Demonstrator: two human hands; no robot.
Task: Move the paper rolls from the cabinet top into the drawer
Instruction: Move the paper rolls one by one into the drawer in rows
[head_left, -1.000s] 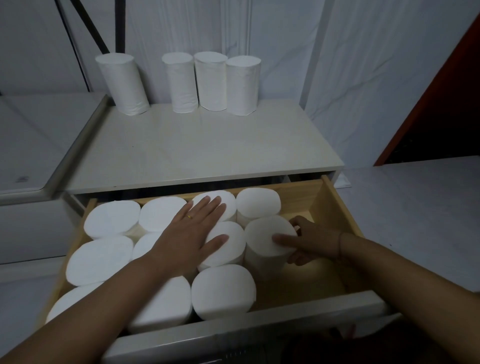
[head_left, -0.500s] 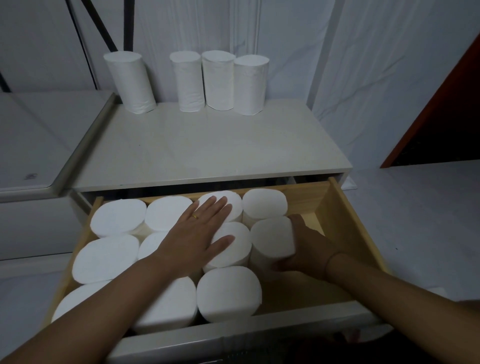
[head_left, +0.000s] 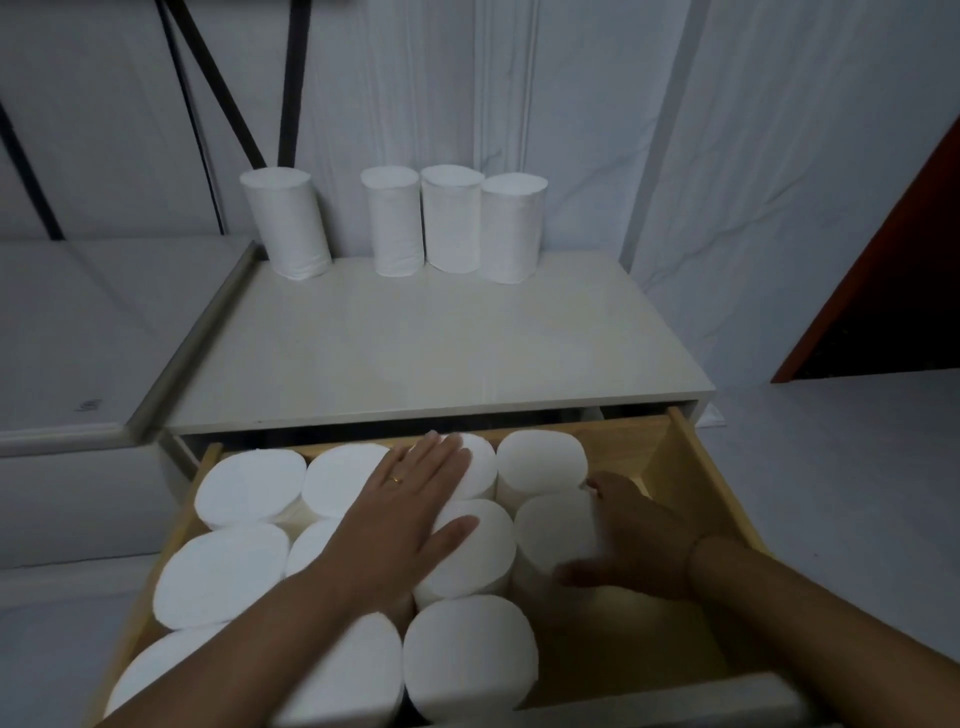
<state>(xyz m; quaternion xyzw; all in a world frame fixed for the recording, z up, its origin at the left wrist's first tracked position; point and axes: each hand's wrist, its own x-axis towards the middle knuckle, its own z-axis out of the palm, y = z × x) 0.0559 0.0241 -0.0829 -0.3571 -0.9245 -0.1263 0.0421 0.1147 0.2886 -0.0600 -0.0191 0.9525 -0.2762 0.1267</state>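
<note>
Drawer (head_left: 698, 467) pulled out, mostly packed with upright rolls (head_left: 249, 488), white ends up. Left hand (head_left: 400, 519) lies flat on their tops, fingers straight, gripping nothing. Right hand (head_left: 636, 540) at right end of middle row, fingers curled round the end roll (head_left: 553, 530), which stands in the drawer. Four paper rolls (head_left: 451, 218) upright along back of cabinet top (head_left: 415, 353).

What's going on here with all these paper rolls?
A person is packing rolls upright into the open drawer. The left hand lies flat on their tops, while the right hand grips one roll at the pack's right edge. Four rolls wait on the cabinet top.
</note>
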